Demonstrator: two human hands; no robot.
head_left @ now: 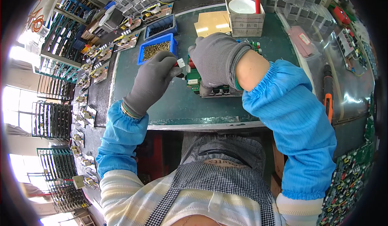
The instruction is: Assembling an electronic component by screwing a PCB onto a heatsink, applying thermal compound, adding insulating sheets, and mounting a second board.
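A small white plug connector (181, 63) with a red wire shows at the fingertips of my left hand (152, 78), which wears a grey glove and is closed in a pinch. Just to its right, my gloved right hand (217, 60) lies across a green circuit board (193, 81), its fingers bent over the far side and the thumb at the near left. The hand covers most of the board, so its middle is hidden. Dark components and a metal strip show along the board's near edge. A narrow gap separates the connector from the board.
Beyond my left hand stand a blue bin (157, 49) of brass-coloured small parts and a bin (161, 27) of dark ones. Yellowish sheets (211, 23) lie beside a box (247, 25) with a white tub. An orange-black screwdriver (328, 92) lies right. Assembled boards (99, 72) line the left.
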